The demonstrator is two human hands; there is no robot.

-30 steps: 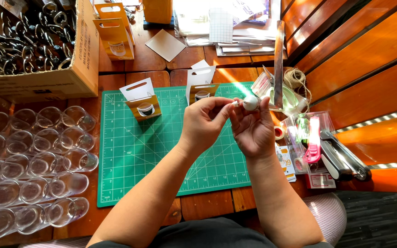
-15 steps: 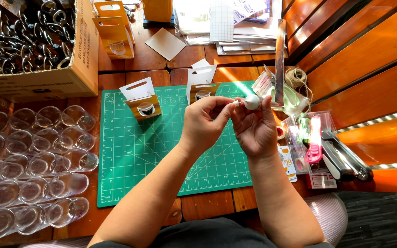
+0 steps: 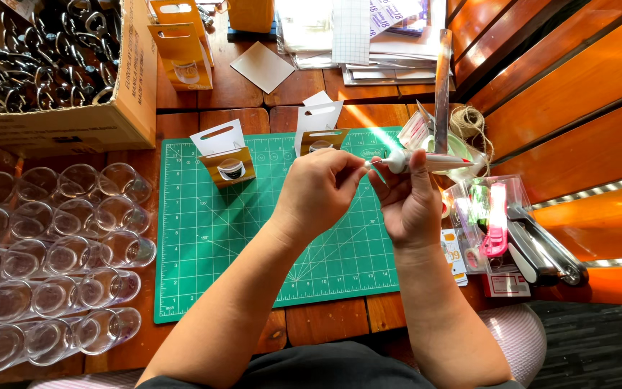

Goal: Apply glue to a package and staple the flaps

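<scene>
Hands met above the green cutting mat (image 3: 253,245). The right hand (image 3: 408,205) gripped a small white tube (image 3: 426,161), nozzle toward 9 o'clock, where the left hand (image 3: 318,191) pinched its tip. It seemed light and soft; holding the middle suits best.

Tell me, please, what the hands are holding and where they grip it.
The right hand grips a small white tube around its body; the left hand pinches its tip.
</scene>
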